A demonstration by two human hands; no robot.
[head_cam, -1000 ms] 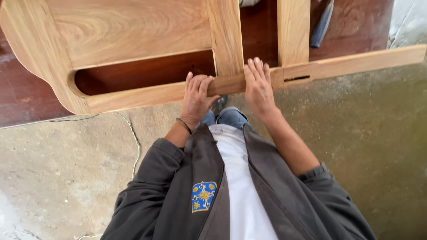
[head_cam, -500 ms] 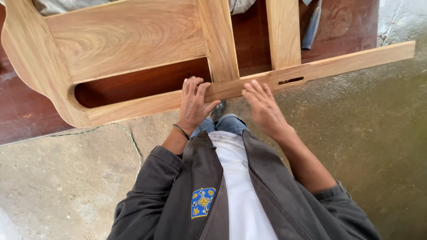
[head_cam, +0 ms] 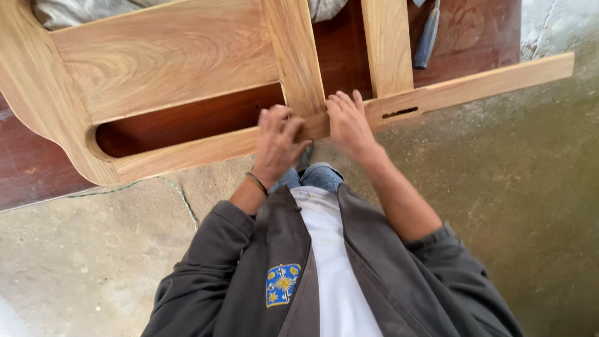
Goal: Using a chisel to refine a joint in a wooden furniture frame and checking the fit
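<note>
A light wooden furniture frame (head_cam: 168, 68) with a wide panel, upright slats and a long lower rail (head_cam: 486, 81) lies flat before me. My left hand (head_cam: 277, 143) rests on the lower rail just below the middle slat (head_cam: 293, 56), its fingers curled over the rail's edge. My right hand (head_cam: 349, 122) lies flat on the same rail, fingers spread, between the two slats. A narrow slot (head_cam: 399, 113) is cut in the rail just right of my right hand. Whether either hand grips the rail firmly is unclear.
The frame lies on a dark red-brown surface (head_cam: 474, 37), whose edge meets a rough concrete floor (head_cam: 530, 206). A blue-handled chisel (head_cam: 427, 37) lies beyond the right slat. A thin green cord (head_cam: 181, 200) runs across the floor at the left.
My left hand's fingers have curled more over the rail. My right hand has slid forward onto the rail. The view has shifted slightly.
</note>
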